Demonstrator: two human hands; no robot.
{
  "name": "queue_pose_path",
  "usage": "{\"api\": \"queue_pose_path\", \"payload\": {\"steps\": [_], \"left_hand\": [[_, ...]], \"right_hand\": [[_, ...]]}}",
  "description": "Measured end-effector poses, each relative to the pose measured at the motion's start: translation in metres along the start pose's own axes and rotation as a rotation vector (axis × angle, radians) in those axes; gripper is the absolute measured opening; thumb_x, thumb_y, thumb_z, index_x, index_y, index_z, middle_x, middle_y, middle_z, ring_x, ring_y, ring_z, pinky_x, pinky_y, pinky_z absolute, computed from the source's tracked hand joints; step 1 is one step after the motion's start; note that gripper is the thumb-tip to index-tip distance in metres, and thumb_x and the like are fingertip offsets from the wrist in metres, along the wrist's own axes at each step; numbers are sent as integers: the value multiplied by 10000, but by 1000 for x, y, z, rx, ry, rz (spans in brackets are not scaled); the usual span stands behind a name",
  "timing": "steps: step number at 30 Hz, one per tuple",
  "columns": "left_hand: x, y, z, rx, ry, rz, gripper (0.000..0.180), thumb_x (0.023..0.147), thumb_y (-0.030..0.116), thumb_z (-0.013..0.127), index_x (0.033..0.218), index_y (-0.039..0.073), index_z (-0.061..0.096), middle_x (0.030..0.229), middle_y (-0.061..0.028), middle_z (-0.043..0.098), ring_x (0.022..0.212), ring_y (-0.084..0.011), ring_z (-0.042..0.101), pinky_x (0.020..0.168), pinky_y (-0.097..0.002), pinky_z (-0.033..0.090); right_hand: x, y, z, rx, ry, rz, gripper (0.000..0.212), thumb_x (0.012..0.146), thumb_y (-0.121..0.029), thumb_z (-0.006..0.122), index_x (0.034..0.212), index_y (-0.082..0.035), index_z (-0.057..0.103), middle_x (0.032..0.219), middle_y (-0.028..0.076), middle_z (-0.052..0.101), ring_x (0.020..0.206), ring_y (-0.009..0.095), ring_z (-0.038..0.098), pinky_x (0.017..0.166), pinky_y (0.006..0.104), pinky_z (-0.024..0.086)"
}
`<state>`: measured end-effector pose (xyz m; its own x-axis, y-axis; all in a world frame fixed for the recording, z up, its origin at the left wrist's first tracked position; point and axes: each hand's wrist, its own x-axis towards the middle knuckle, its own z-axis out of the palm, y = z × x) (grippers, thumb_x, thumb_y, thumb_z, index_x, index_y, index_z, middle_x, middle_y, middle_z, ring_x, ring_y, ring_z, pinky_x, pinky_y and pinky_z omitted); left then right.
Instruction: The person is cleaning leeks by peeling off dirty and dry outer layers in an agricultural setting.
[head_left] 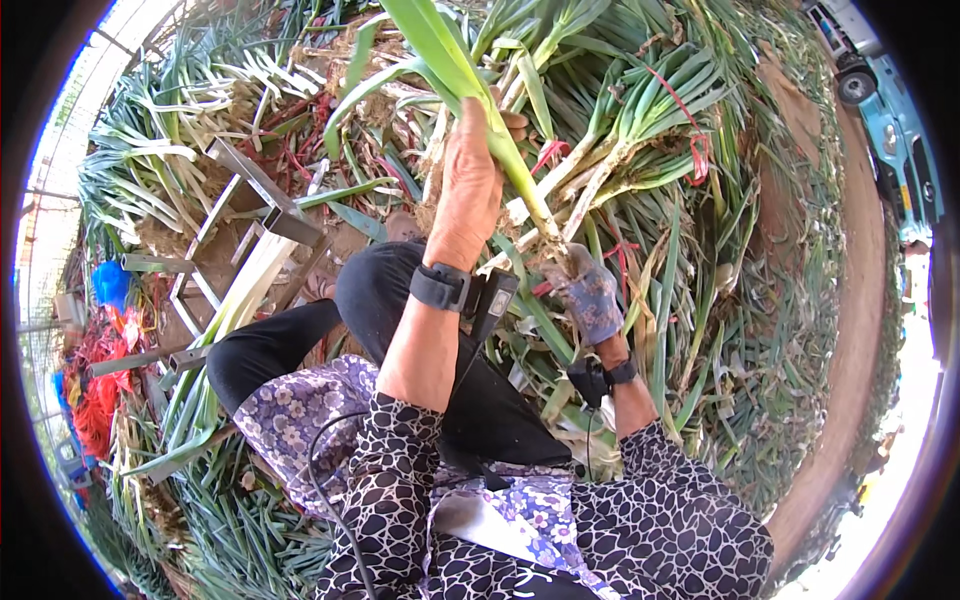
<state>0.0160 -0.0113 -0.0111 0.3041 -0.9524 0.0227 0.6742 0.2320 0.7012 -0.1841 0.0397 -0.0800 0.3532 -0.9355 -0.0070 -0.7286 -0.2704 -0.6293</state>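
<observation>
A long green leek (518,175) slants across the upper middle, its broad leaves running out past the top edge and its white, root end pointing down to the right. My left hand (468,180), bare, is wrapped round its upper stalk. At the lower end, my right hand (588,295), in a patterned glove, is closed at the roots; the fingertips are partly hidden. Just beyond the hands lies a pile of leeks (640,125), some bound with red ties. Both wrists carry black straps with small devices.
A metal frame (265,195) stands left of my knees, with leeks lying against it. Farther left are red netting or string (95,390) and a blue object (112,285). More leeks cover the ground around me. At far right a dirt track (855,300) passes a light-blue truck (900,150).
</observation>
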Motion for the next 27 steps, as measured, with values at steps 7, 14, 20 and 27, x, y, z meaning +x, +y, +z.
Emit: {"api": "queue_pose_path", "payload": {"steps": [7, 14, 20, 27], "left_hand": [[-3, 0, 0, 298, 138, 18, 316, 909, 258, 535, 1098, 4, 526, 817, -35, 576, 674, -103, 552, 578, -255, 450], [-5, 1, -1, 194, 77, 12, 110, 813, 74, 562, 879, -13, 576, 770, -65, 593, 601, -148, 569, 558, -288, 481], [-7, -5, -7, 143, 175, 14, 69, 751, -8, 557, 803, -47, 581, 727, -98, 613, 553, -179, 584, 521, -312, 494], [-3, -5, -14, -137, 228, -332, 136, 794, -4, 514, 896, -25, 600, 784, -108, 634, 645, -190, 635, 579, -313, 560]], "right_hand": [[-5, -6, -1, -72, 433, -81, 401, 779, -240, 675, 1130, -66, 586, 946, 104, 640, 812, 283, 616, 692, 395, 469], [-11, -7, -3, -120, 447, -112, 284, 808, -137, 663, 1064, -29, 603, 907, 130, 644, 793, 266, 636, 689, 339, 498], [-18, 9, 6, 337, 385, -55, 246, 877, -158, 600, 1073, -10, 594, 861, 75, 641, 751, 138, 605, 662, 292, 480], [-25, -12, -14, 617, 41, 129, 303, 889, -233, 538, 1067, 9, 571, 806, 131, 637, 726, 190, 605, 670, 304, 468]]}}
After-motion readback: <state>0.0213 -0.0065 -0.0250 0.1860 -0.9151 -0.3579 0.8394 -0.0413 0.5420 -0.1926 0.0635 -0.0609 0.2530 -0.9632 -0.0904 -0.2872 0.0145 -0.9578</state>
